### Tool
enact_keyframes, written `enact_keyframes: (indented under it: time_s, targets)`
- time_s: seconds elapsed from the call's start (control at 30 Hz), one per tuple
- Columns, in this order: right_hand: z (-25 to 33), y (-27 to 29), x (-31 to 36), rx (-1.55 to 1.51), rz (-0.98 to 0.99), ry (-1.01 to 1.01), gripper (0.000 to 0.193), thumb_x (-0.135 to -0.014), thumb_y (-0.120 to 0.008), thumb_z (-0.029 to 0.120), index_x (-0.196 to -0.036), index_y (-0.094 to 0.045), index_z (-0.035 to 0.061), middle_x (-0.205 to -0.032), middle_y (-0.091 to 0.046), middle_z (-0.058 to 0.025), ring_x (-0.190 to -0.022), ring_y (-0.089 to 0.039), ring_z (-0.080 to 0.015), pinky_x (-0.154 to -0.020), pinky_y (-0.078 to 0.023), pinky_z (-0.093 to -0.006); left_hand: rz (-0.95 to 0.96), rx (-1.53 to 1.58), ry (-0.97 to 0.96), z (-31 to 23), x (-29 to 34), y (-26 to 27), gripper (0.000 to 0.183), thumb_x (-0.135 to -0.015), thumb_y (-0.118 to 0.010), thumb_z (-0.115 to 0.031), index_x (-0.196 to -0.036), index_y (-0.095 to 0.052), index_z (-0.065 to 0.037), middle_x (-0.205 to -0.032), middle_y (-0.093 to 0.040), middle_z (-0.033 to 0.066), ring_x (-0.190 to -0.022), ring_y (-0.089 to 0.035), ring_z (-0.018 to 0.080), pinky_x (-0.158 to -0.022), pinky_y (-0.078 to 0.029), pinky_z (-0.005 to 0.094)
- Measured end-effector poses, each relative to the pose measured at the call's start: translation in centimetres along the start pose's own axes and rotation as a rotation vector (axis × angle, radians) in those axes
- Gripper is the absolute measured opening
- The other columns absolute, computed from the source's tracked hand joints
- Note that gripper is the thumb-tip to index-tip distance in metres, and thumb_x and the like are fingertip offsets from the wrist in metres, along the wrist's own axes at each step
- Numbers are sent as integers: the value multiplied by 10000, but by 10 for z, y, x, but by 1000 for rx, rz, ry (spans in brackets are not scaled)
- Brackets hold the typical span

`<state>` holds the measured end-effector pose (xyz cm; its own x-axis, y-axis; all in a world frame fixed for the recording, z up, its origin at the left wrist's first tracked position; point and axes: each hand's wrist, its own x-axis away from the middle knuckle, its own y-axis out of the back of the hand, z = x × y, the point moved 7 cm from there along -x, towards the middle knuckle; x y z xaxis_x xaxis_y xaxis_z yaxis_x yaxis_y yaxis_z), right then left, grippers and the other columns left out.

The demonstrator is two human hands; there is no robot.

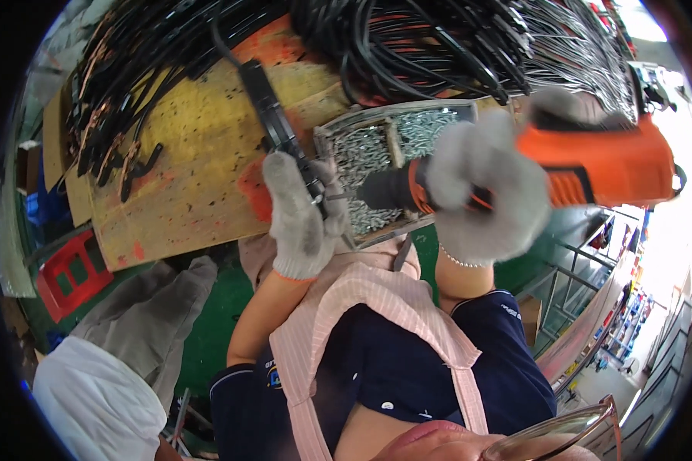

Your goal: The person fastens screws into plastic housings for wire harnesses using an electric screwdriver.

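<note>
My left hand (296, 227), in a grey-white work glove, is closed around the near end of a long black part (263, 96). A black cable leads away from the part's far end. Gloved as well and a little blurred, my right hand (480, 192) grips an orange and black power screwdriver (611, 165). Its black nose points left, and the thin bit reaches the black part beside my left fingers. I cannot tell whether a screw sits on the tip. Partly under the tool stands a divided wooden tray (394, 142) of small silvery screws (360, 157).
Bundles of black cables (407, 46) lie along the far side of the worn yellow tabletop (184, 154). More black parts with copper-coloured ends (100, 115) are heaped at the left. A red plastic frame (71, 270) and another person (100, 392) are at lower left.
</note>
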<state>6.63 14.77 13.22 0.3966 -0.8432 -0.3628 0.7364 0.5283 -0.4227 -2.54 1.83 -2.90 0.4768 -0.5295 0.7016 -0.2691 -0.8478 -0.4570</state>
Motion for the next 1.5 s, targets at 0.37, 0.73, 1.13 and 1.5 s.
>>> enact_keyframes:
  time_s: [0.37,0.73,1.13,1.5]
  targets:
    - [48,118,17,191,-430,251,299,-877,-574,69,-1152,-460,99,-699,-369,13,-612,-348,-106,-561,-354,-236,218,76,-166,11,15,-25,393,-933,-564,-106,-1290,-436,-213,-634,-449,-18,-408,-381,66,-350,-325,222]
    - [0,137,19,17,-448,252,488,-825,-572,5,-1276,-384,10,-653,-504,-99,-481,-472,-181,-444,-426,-302,191,26,-218,11,11,-23,390,-949,-549,-102,-1317,-455,-192,-1025,-611,61,-565,-439,64,-382,-361,201]
    - [12,129,15,52,-397,249,466,-830,-560,6,-1260,-385,44,-654,-451,-55,-472,-415,-158,-433,-375,-282,211,158,-139,16,9,-23,435,-955,-536,-77,-1343,-431,-245,-1133,-585,100,-682,-521,101,-504,-428,228]
    - [23,164,1,-556,-587,145,168,-888,-602,79,-1027,-536,11,-686,-432,13,-594,-433,-89,-579,-458,-234,315,148,-183,13,5,-25,497,-906,-543,27,-1309,-422,-238,-1216,-570,130,-985,-651,221,-771,-601,362]
